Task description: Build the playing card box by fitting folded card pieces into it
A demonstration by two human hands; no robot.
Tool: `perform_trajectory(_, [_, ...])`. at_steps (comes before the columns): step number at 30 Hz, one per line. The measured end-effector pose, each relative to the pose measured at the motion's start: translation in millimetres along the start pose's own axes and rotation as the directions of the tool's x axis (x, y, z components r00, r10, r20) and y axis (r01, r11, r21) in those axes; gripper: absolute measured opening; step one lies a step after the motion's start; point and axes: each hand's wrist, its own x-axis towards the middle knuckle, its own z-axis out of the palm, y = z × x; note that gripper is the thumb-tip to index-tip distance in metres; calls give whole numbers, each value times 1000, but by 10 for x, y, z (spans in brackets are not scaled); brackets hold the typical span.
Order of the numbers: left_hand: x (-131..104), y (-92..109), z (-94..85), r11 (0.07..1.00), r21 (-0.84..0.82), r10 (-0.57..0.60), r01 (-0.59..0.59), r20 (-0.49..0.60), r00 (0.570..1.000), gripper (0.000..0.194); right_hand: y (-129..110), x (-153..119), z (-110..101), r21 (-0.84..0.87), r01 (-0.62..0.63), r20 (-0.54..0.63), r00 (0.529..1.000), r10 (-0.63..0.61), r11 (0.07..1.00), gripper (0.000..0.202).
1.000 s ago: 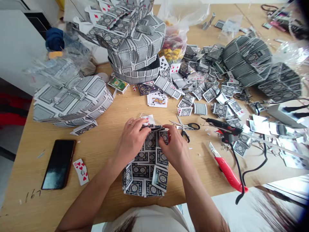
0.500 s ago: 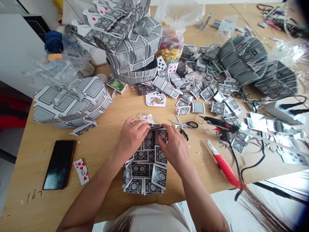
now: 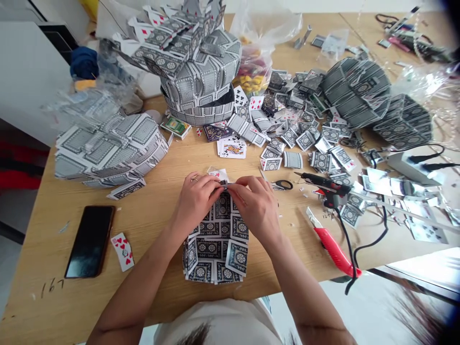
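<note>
In front of me on the table lies a curved piece built of overlapping black-patterned playing cards (image 3: 210, 249), its near part bent up at the sides. My left hand (image 3: 196, 199) is closed on its far edge, with thumb and fingers pinched together. Close beside it, my right hand (image 3: 257, 203) pinches the same far edge, the two thumbs nearly meeting. The fingers partly hide the edge there. A loose red-heart card (image 3: 218, 174) lies just beyond my fingertips. Partly covered by my right hand are black-handled scissors (image 3: 283, 184).
At right lie a hot glue gun (image 3: 325, 184) with its cable and a red utility knife (image 3: 336, 249). A phone (image 3: 89, 242) and a heart card (image 3: 122, 251) lie left. Large card-built shapes (image 3: 111, 148) stand behind, near a heap of loose cards (image 3: 305, 139).
My right hand has shifted left along the far edge, closer to my left hand, and its fingers have closed into a pinch. It now covers more of the scissors.
</note>
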Motion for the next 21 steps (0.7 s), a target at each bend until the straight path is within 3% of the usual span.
perform_trajectory(4, [-15, -29, -4, 999, -32, -6, 6, 0, 1000, 15, 20, 92, 0, 42, 84, 66, 994, -87, 996, 20])
perform_trajectory(9, [-64, -80, 16, 998, -59, 17, -16, 23, 1000, 12, 32, 164, -33, 174, 61, 101, 992, -80, 983, 17])
perform_trajectory(15, [-77, -98, 31, 998, -68, 8, -5, 35, 999, 15, -15, 239, -277, 318, 45, 90, 993, -78, 947, 14])
perform_trajectory(18, [-73, -99, 34, 997, -75, -3, 6, 46, 999, 16, 12, 277, -415, 365, -2, 10, 1000, -2, 931, 9])
perform_trajectory(21, [-70, -100, 37, 996, -87, -5, 8, 29, 1000, 14, 105, 301, -450, 454, -148, -19, 984, 176, 879, 7])
